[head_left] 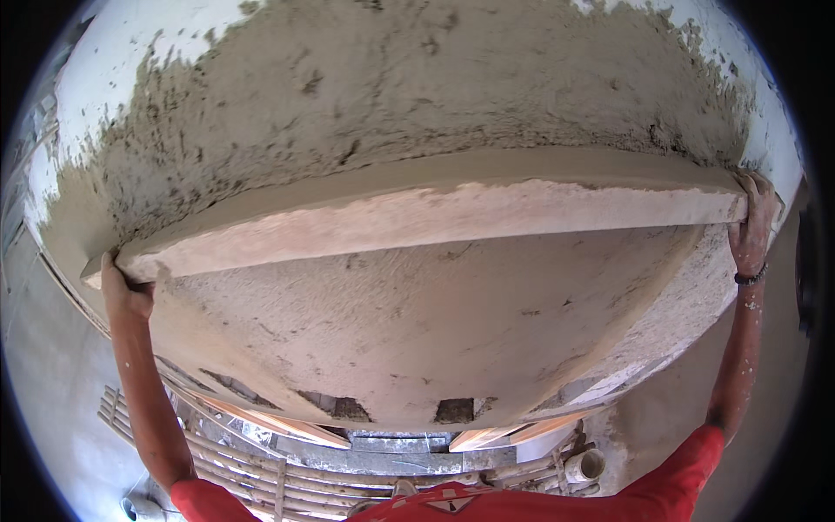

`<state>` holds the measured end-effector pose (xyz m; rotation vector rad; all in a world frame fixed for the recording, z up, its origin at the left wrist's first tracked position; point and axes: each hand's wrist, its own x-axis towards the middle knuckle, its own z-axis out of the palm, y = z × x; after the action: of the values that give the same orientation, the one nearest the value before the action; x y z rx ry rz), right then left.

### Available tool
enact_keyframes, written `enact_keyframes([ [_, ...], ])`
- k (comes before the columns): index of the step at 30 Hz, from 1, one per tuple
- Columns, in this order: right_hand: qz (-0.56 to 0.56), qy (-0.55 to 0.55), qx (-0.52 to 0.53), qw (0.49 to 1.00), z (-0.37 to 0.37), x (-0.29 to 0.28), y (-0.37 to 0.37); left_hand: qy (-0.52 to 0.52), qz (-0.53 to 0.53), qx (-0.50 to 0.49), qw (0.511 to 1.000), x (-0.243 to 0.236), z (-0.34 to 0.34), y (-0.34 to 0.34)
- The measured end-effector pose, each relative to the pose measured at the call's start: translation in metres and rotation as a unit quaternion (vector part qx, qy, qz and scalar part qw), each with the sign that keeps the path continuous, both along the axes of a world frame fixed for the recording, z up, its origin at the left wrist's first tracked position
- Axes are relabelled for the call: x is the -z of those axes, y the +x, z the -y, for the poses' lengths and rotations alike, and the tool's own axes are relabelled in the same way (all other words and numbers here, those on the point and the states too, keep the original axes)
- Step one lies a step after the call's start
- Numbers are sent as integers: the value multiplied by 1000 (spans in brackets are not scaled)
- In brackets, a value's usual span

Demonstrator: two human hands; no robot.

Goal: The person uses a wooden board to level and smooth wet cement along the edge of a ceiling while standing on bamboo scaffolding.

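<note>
A long wooden screed board (452, 211) lies across the wall, its upper side coated with wet grey mortar. My left hand (128, 291) grips the board's left end, thumb on the near face and the other fingers mostly hidden. At the opposite end my right hand (755, 224) is wrapped round the board, a dark bracelet on that wrist. Above the board the fresh mortar (417, 83) is rough and pitted, with ragged edges over the white wall (183, 35). Below it the mortar surface (409, 304) looks smoother, with a few small pits.
Low on the wall are several dark rectangular holes (455, 411). Beneath, a platform of wooden poles (287, 483) stretches across, with planks (513, 432) near it. A pale bucket (584, 466) stands at the lower right, and a round container (142, 508) at the lower left.
</note>
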<state>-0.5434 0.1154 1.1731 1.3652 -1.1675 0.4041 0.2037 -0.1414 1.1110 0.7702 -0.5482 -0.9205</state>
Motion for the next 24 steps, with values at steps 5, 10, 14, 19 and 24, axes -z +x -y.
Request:
enact_keyframes([
  [5, 17, -29, -41, 999, 12, 30, 3, -16, 2, 39, 999, 9, 17, 12],
  [10, 36, -13, -9, 999, 31, 54, 92, -3, 13, 75, 997, 24, 55, 114],
  [14, 3, -14, -82, 997, 55, 67, 148, -7, -1, 8, 1000, 38, 80, 174],
  [19, -73, -93, -39, 992, 56, 37, 104, 7, -7, -35, 999, 20, 67, 131],
  [24, -70, -79, -34, 994, 21, -13, 41, 29, 37, -26, 999, -18, 36, 78],
])
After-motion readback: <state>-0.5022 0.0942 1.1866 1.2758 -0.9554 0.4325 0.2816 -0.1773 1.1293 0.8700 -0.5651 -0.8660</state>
